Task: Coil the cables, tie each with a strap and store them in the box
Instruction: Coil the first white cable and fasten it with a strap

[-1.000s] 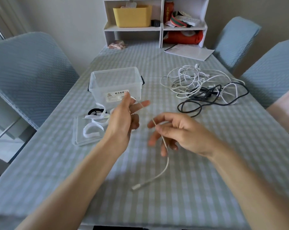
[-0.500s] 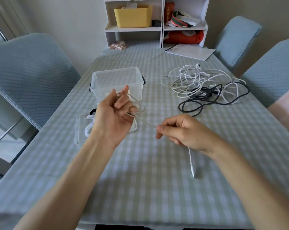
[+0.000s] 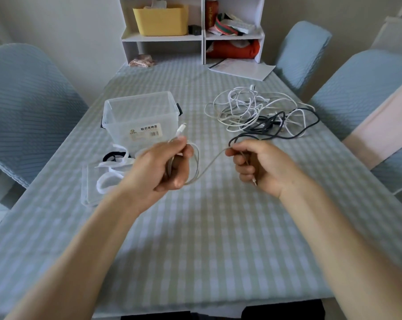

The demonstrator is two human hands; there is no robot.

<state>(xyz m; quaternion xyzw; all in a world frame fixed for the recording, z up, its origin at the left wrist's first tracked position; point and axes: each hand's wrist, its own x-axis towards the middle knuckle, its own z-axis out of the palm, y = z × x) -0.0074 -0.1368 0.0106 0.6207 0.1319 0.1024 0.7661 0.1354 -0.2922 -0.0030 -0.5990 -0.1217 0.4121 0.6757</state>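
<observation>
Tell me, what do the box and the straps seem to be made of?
Box: clear, smooth plastic, likely; the tablecloth shows through its walls. Straps: white, matte and soft-looking, bent in loose loops, probably fabric or hook-and-loop tape; the weave is too small to tell.

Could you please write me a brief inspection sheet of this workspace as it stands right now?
Surface: table under a green-white checked cloth.
Job's things: clear box, open; white straps on the flat lid beside it.
Clutter: papers at the far end.
Grippers: left hand grips coiled loops of the white cable; right hand pinches its loose end.
Cables: tangled pile of white and black leads, uncoiled, right of the box.
Surroundings: blue chairs; white shelf holding a yellow bin.
</observation>
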